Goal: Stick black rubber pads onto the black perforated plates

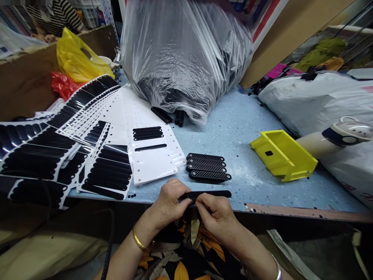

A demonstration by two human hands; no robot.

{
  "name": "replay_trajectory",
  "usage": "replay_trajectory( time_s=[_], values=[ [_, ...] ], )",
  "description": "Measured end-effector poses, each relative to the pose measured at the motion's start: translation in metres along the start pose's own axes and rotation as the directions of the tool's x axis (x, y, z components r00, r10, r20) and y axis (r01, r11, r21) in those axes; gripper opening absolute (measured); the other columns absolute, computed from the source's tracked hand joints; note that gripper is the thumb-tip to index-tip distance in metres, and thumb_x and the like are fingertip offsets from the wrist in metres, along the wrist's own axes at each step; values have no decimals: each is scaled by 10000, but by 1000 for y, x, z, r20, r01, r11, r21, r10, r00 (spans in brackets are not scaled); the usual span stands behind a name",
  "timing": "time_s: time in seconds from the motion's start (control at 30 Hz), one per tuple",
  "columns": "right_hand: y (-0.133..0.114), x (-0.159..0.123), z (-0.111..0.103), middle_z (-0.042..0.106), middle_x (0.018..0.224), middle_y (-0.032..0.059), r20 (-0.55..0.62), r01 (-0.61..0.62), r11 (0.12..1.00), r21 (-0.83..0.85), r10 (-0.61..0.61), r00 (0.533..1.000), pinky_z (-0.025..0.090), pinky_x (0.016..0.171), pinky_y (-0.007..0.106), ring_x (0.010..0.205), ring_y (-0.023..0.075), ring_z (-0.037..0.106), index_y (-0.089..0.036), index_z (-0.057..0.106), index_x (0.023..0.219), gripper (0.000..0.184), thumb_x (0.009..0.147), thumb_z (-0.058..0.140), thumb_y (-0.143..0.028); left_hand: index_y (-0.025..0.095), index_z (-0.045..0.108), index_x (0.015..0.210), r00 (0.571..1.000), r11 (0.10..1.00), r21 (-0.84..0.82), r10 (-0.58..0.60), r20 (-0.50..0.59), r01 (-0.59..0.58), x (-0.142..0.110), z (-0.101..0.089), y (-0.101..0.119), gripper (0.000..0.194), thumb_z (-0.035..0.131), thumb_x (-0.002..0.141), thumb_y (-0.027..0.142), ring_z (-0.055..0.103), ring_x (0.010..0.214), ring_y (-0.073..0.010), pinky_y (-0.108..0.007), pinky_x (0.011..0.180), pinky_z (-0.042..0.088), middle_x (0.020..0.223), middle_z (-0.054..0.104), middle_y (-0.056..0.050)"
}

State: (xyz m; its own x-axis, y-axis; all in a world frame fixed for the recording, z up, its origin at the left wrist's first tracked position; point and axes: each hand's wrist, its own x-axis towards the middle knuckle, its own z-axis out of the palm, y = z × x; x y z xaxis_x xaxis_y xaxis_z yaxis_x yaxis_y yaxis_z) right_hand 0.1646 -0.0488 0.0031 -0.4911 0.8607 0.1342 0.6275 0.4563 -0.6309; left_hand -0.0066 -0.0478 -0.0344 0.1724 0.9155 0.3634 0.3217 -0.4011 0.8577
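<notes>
At the table's front edge, my left hand and my right hand pinch a long black strip with rounded ends. Their fingertips meet close together near its left part, and part of the strip is hidden behind them. Just beyond lie several black bars with a crosshatched surface and a small hole at each end, side by side. To the left, a white backing sheet carries a few black strip stickers and one lone black strip.
Sheets full of black stickers fan across the left side. A large clear plastic bag of black pieces stands at the back. At right are a yellow bin, a bottle and a white sack.
</notes>
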Motion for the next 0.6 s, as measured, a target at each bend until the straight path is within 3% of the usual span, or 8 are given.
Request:
replay_trajectory(
  time_s=[0.17, 0.43, 0.6],
  values=[
    [0, 6, -2, 391, 474, -44, 39, 38, 993, -115, -34, 999, 217, 471, 258, 431, 85, 357, -218, 333, 556, 287, 814, 399, -113, 166, 685, 778, 1000, 1000, 0, -5, 12, 5, -1, -1, 1, 141, 644, 713, 48, 612, 709, -193, -305, 662, 472, 717, 686, -41],
    [-13, 18, -10, 516, 477, 10, 168, 256, 902, -346, -209, 963, 163, 489, 308, 428, 112, 333, -189, 514, 590, 175, 662, 453, -40, 183, 682, 782, 1000, 1000, -4, 26, 2, -26, -2, 3, -3, 135, 600, 759, 78, 591, 695, -183, -316, 682, 468, 702, 681, -25],
    [-6, 9, -1, 518, 513, 20, 87, 255, 919, -300, -239, 967, 211, 499, 307, 444, 127, 393, -191, 506, 626, 234, 736, 390, -19, 188, 668, 757, 1000, 1000, 18, 22, -5, -22, -2, 3, -2, 147, 596, 726, 64, 585, 675, -182, -307, 654, 464, 677, 665, -20]
  ],
)
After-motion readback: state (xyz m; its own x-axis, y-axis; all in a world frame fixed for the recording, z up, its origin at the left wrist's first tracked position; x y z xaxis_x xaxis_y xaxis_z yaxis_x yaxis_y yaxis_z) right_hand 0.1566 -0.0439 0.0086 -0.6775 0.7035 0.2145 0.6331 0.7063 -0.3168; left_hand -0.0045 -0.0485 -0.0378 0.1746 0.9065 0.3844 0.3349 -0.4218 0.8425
